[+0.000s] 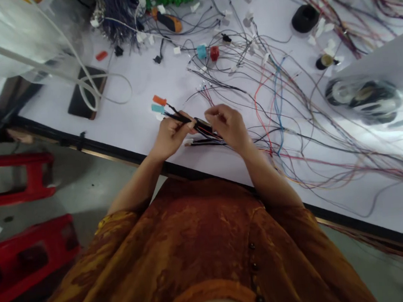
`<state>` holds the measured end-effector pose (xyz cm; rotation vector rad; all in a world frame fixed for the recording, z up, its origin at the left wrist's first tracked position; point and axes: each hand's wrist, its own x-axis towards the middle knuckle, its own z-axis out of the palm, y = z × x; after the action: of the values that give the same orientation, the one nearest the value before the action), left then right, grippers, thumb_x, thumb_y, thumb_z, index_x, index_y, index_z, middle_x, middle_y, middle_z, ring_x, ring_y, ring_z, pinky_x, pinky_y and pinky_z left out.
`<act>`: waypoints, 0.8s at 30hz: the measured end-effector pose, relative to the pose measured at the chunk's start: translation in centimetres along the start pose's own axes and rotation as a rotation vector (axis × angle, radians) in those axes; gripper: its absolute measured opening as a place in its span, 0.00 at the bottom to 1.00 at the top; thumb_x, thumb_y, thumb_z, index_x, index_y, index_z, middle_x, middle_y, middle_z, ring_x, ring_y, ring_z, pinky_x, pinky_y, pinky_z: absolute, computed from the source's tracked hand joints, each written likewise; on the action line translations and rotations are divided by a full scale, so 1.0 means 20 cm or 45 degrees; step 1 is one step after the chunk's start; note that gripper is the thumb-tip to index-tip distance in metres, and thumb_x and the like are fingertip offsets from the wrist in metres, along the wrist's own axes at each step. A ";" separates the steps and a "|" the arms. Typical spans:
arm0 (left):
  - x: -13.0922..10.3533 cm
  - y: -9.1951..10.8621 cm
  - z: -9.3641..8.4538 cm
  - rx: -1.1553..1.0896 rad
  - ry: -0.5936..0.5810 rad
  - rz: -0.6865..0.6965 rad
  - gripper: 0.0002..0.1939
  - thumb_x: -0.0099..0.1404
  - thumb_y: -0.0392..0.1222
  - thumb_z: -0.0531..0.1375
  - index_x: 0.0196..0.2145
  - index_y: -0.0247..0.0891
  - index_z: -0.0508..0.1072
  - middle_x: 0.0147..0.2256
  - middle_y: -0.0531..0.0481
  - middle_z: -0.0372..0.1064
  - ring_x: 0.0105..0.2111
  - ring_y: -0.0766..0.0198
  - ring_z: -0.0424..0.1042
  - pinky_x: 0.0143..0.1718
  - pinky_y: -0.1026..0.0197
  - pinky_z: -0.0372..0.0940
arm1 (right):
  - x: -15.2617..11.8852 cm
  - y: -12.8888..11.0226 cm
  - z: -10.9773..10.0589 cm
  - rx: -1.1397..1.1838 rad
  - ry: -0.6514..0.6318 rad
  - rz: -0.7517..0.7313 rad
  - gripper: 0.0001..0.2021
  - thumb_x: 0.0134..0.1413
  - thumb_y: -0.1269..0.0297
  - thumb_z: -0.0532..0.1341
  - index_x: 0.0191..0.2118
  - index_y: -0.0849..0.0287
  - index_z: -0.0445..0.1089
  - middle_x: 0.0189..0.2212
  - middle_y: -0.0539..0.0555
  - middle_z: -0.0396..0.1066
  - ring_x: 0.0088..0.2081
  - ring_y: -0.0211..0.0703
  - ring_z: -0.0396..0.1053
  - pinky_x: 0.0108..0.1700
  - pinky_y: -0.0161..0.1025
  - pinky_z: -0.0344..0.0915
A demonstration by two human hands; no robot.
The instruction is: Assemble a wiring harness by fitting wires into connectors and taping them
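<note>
My left hand (171,135) pinches a bundle of black-sleeved wires (180,119) just above the table's near edge. Past its fingers stick out an orange connector (159,100) and a light blue connector (157,108) on the bundle's ends. My right hand (227,124) is curled beside the same bundle, thumb and forefinger close together; what lies between them, if anything, is too small to make out. Below the hands another group of dark wires (204,142) rests on the table. Thin loose wires (272,137) trail off to the right.
Across the white table (134,132) lie many wires, a blue connector (201,51), a red connector (214,53) and an orange-black tool handle (169,22). A phone (86,95) with a white cable over it is at left. A black tape roll (305,18) stands far right. Red stools (32,255) stand below left.
</note>
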<state>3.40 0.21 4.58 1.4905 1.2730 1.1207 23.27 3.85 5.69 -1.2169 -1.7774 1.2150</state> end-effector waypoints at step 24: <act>-0.01 -0.01 0.07 0.156 0.330 -0.031 0.16 0.65 0.50 0.65 0.24 0.38 0.78 0.32 0.48 0.79 0.25 0.70 0.74 0.22 0.68 0.65 | 0.15 -0.07 -0.14 0.443 -0.249 0.520 0.03 0.59 0.65 0.62 0.39 0.56 0.70 0.23 0.47 0.67 0.17 0.32 0.52 0.18 0.34 0.53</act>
<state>4.74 -0.05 3.93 1.4476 1.5572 1.2702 24.27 7.45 7.97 -1.3220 -1.3983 1.8451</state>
